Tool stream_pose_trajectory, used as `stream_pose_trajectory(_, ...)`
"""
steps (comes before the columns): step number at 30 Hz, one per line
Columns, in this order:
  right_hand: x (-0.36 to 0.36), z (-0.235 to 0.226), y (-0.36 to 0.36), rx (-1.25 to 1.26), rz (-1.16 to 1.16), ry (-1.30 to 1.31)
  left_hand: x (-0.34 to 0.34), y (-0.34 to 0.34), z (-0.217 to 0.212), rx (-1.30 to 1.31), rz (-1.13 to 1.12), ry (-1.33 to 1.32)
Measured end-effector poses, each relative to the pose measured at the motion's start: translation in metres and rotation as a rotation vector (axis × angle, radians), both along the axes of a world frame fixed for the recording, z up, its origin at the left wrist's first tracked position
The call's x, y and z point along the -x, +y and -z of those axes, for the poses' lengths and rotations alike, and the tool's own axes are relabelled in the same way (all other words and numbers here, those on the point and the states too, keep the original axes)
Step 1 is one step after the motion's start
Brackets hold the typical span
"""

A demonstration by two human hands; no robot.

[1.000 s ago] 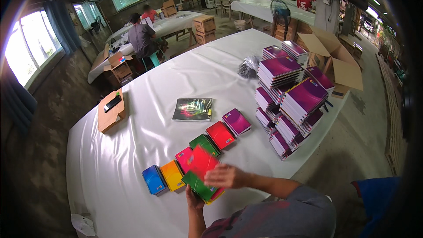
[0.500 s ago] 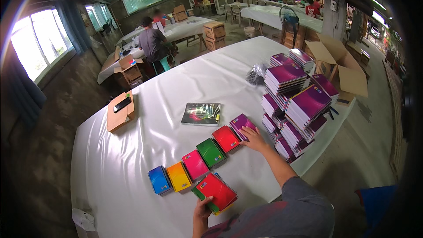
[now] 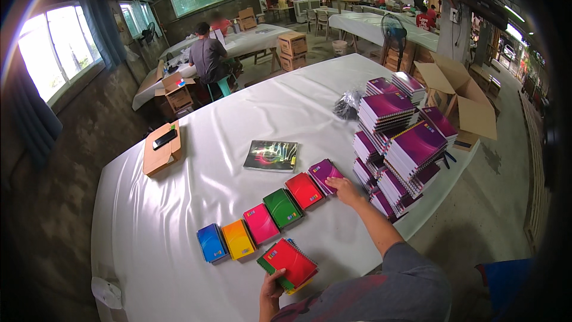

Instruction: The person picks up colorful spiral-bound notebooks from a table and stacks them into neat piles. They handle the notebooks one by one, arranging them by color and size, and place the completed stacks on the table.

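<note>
At the table (image 3: 143, 232) — gathering, apparently.
Left hand (image 3: 272, 284) clamps notebook stack (image 3: 293, 264); right hand (image 3: 345, 190) touches purple notebook (image 3: 324, 170), grip unclear — next calls for pinching.

Spiral notebooks (image 3: 283, 209) lie in a row before me on the table (image 3: 161, 232), left of notebook stacks (image 3: 415, 143); farther left, a smartphone (image 3: 165, 139) rests on a cardboard box (image 3: 157, 156).

Bright window (image 3: 59, 48), mottled wall (image 3: 89, 122), grey floor (image 3: 485, 209)
</note>
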State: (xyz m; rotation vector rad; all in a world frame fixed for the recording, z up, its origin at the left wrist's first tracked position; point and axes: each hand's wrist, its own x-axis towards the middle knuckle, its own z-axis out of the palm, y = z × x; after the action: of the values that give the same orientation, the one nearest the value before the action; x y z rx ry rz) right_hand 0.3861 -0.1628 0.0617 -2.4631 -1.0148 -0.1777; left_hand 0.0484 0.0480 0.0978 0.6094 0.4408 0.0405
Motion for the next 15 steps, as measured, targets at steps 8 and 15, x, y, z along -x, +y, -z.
stream_pose_trajectory(8,-0.012,0.000,-0.006,-0.101,-0.074,0.063,0.008,0.003,0.001,0.004,0.016,0.001)
stream_pose_trajectory(15,0.006,-0.044,-0.004,-0.680,0.215,0.423,0.004,0.006,-0.011,-0.073,0.072,-0.009)
